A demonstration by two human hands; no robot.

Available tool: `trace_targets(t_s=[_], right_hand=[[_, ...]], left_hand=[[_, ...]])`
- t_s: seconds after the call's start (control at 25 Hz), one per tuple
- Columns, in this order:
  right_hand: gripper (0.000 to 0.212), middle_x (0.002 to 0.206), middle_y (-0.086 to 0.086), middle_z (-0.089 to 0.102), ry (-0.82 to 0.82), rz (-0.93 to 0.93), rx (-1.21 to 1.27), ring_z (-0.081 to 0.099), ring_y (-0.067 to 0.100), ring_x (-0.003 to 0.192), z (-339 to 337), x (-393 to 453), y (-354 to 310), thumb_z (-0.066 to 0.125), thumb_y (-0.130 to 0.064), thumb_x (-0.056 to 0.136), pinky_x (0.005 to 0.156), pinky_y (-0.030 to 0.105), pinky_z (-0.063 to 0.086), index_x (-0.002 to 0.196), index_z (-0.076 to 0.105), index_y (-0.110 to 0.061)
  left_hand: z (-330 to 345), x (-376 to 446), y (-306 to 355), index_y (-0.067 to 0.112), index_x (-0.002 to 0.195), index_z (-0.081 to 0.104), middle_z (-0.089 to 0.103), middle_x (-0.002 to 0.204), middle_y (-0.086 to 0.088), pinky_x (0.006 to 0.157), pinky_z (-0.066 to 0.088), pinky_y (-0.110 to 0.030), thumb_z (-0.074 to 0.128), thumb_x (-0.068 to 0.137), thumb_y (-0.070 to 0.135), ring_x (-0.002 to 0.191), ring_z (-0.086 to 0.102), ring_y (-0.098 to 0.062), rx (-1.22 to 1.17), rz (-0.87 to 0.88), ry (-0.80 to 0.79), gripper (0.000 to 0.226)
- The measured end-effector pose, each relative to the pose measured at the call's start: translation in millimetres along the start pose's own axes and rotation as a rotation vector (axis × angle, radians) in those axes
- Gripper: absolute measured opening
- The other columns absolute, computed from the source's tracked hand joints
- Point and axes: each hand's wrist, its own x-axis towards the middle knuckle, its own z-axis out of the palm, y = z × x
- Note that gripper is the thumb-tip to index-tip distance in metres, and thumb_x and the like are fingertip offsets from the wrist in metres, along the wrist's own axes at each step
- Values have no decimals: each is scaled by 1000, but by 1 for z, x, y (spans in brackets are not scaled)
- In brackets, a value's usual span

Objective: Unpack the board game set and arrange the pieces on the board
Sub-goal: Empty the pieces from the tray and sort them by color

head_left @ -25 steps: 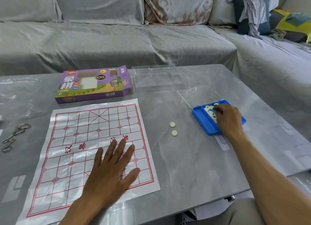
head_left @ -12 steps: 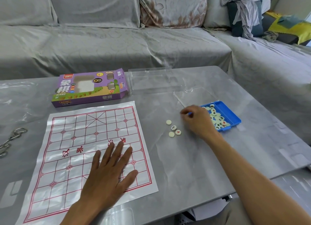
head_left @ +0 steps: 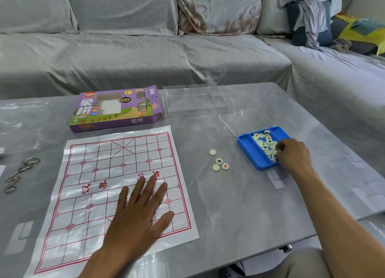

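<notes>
At nine o'clock on the table point(head_left: 239, 196) lay some linked metal rings point(head_left: 19, 172), which we left alone. Next came the paper board point(head_left: 116, 173), spread flat with its red grid and no pieces on it yet. Our left hand point(head_left: 137, 217) rested on its near half, palm down with fingers spread and straight, pinning the sheet. At eleven o'clock sat the purple box point(head_left: 116, 109), and at twelve the clear plastic case point(head_left: 187, 99).

Between board and tray, four loose pieces point(head_left: 218, 161) lay in a small cluster: pale round discs, two showing characters, two blank side up.

At two o'clock stood the blue tray point(head_left: 248, 152), its clear lid point(head_left: 245, 120) just behind it, with a heap of cream discs point(head_left: 263, 144) marked in red and black. Our right hand point(head_left: 293, 154) reached into it, fingers curled down among the discs; whether they pinched one we could not tell.

We judged this the unpacking step, with arranging not begun. The next move called for a clean pinch on one small, slippery disc.
</notes>
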Motion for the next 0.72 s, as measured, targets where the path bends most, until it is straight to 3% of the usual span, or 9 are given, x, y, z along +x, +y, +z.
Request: trace_targets(t_s=[0.16,0.24,0.36,0.44,0.52,0.6,0.72], right_hand=[[24,111,8,63,-40,-10,-85,56,26,101,-2,-4,-6,61,-5,86,80,39,50,106,67,-17],[24,107,7,66,43,-54,-83,57,25,99,-9,-9,-14,61,-3,84,82,41,49,103,68,-16],[19,92,1,70,157,-164,291,60,17,82,-12,-33,-47,64,-4,80,71,31,47,94,71,-16],[14,84,-9,67,-35,-322,439,61,6,75,0,-61,-81,69,-9,78,69,25,47,87,70,-20],[10,86,-13,64,-215,-459,387,60,3,79,21,-77,-101,72,-16,79,74,27,50,87,69,-22],[5,92,-8,65,-132,-459,372,60,8,85,27,-67,-102,67,-20,83,80,32,51,87,70,-21],[26,117,7,63,131,-178,196,54,27,107,13,-33,-70,50,-16,90,89,42,45,110,67,-18]], left_hand=[[0,0,0,44,151,10,-2,161,10,118,-1,-49,7,87,79,148,-7,-16,8,10,17,73],[0,0,0,43,151,13,0,161,10,117,1,-49,9,88,78,148,-5,-17,9,13,8,73],[-1,0,0,42,151,18,5,161,9,118,9,-56,10,88,78,149,0,-19,7,11,8,73],[-2,0,2,41,151,20,7,160,9,117,13,-57,10,88,78,148,2,-18,1,1,13,73],[-2,0,2,42,151,17,4,161,10,118,10,-56,8,87,78,148,-2,-17,-2,8,10,74],[-1,0,1,42,151,18,5,160,9,118,11,-56,9,88,78,148,1,-18,16,3,11,73],[-2,1,3,39,149,29,19,159,5,114,15,-51,20,91,74,146,17,-22,37,11,-13,68]])
